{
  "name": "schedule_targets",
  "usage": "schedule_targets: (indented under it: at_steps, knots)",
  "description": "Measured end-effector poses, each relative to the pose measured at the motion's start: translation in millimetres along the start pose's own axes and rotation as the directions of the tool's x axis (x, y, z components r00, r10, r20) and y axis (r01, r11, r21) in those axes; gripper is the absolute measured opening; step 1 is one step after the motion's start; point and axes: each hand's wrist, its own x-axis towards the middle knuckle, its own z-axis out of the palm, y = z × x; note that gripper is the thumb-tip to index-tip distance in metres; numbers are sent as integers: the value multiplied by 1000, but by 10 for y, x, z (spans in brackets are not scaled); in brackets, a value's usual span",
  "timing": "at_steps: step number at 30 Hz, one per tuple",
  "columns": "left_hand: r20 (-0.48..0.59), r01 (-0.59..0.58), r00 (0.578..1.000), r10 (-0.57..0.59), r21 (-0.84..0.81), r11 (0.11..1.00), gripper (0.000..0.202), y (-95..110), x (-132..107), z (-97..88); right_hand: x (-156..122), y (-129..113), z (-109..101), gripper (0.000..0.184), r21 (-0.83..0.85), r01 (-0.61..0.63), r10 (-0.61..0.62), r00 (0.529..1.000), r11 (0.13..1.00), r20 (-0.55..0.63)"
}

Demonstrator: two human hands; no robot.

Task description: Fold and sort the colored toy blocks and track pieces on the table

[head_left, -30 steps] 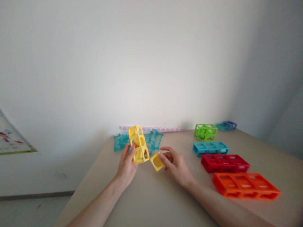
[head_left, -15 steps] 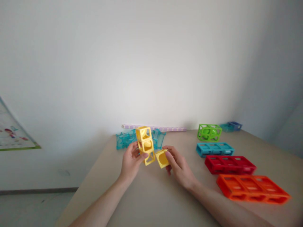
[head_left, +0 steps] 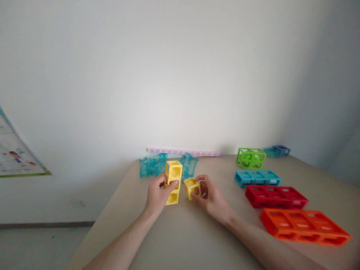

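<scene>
In my left hand is an upright stack of three yellow hollow cubes, gripped near its middle with the thumb across the front. My right hand holds a single yellow hollow cube between thumb and fingers, close to the right side of the stack, with a small gap between them. The cube is tilted, and its frame has openings in its sides. Both pieces are over the middle of the table; I cannot tell whether the stack touches the tabletop.
Translucent teal pieces lie behind my hands, before a long purple patterned strip at the wall. To the right are a green block, a blue block, a red block and an orange block.
The yellow stack has lowered slightly and turned to stand straighter. My right hand has rotated the single cube, so a more open side shows now. The hands stay close together.
</scene>
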Motion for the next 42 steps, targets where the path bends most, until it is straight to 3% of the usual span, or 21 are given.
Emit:
schedule_targets:
  at_steps: [2,8,13,16,21,24,29,35,38,42]
  knots:
    - [17,2,1000,-1,-36,999,24,-8,-2,4,2,7,-7,34,-52,37,-35,999,998,38]
    - [74,-49,996,51,-24,998,25,40,-19,-19,-32,-97,-82,10,-273,143,-118,987,951,105]
    - [75,-78,994,75,30,997,20,37,-19,-17,-57,-172,-113,6,-279,150,-123,986,948,111]
    - [49,4,999,-1,-56,998,17,43,-27,9,-60,-181,-112,8,-299,144,-115,987,943,111]
    - [83,122,991,-105,-237,964,41,81,-32,27,-58,-193,-103,5,-279,169,-140,983,945,121]
    - [145,119,986,-87,-224,967,47,84,-23,16,-52,-210,-110,3,-256,168,-141,983,952,120]
    - [201,64,980,-10,-263,963,29,109,-20,-1,-21,-194,-127,8,-209,192,-190,981,959,26]
    - [165,86,986,-37,-304,949,31,116,-36,-2,40,-97,-102,32,-238,-36,31,999,970,-27]
    - [183,124,981,-70,-306,944,45,98,-45,-4,64,-54,-103,38,-266,-86,77,996,960,-46]
    - [234,121,971,-54,-285,951,72,87,-57,-2,85,-18,-115,32,-286,-106,99,994,952,-40]
